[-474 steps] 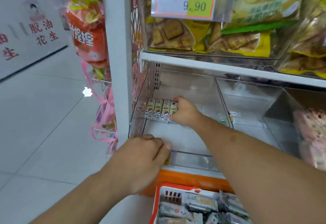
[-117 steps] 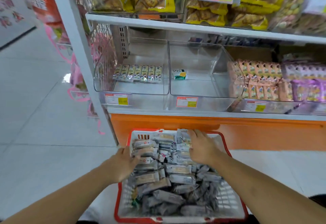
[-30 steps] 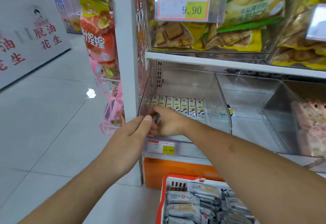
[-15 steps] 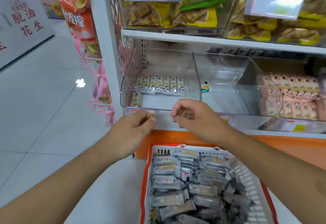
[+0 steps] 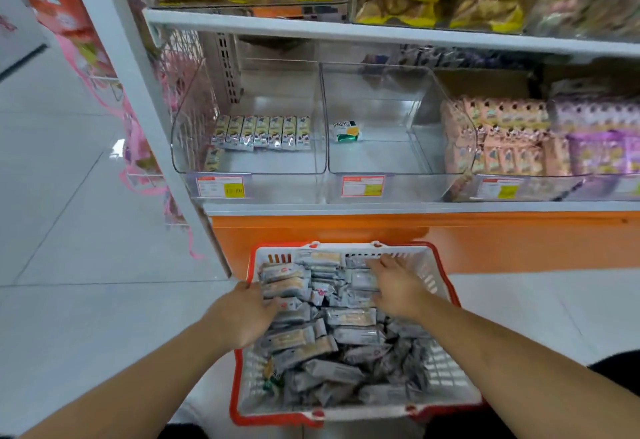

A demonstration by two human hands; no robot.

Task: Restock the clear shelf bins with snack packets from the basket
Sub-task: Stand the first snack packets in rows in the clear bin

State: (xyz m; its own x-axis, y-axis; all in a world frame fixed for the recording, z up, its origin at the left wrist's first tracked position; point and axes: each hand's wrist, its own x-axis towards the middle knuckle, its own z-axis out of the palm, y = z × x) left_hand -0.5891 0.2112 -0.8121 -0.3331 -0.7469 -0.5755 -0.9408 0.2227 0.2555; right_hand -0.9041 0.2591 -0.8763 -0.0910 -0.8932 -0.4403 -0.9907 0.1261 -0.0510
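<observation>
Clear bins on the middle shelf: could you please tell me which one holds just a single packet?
The second bin from the left: one green-and-yellow packet lies at its back.

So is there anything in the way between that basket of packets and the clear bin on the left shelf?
Nothing visible blocks it. Both hands, left hand and right hand, are in the basket on the packets. The left bin sits straight above, open on top, with only its low clear front wall to lift over.
</observation>
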